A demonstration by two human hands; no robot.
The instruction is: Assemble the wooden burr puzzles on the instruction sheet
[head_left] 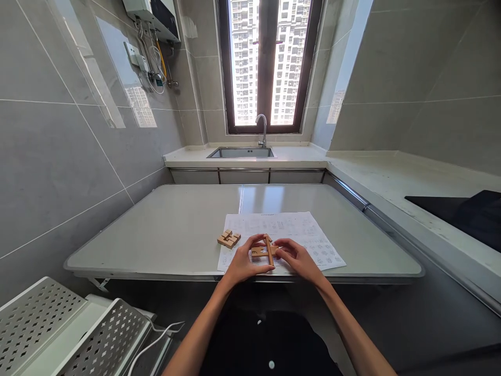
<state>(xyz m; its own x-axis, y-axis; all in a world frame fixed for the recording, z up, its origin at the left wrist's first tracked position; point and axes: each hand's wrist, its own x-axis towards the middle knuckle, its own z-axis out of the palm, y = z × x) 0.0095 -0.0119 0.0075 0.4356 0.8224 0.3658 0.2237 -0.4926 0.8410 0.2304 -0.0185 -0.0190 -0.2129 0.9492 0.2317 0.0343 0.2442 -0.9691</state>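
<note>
Several joined wooden puzzle pieces [258,252] are between my hands, above a printed sheet [324,255]. My left hand [246,261] curls around the left side, its thumb and fingers gripping the ends of a long wooden bar [269,250] that stands across the others. From the right, my right hand [296,257] pinches the end of a crosswise piece with thumb and fingertips. Part of the pieces is hidden behind my fingers. Left of my hands, a small group of notched wooden pieces [229,238] lies at the sheet's left edge.
The white table [176,230] reaches toward a counter with a sink [240,152] and faucet [263,129] beneath the window. A dark bag [479,214] rests on the right counter [410,169]. Perforated white racks [105,334] and a white cable [151,347] are at lower left.
</note>
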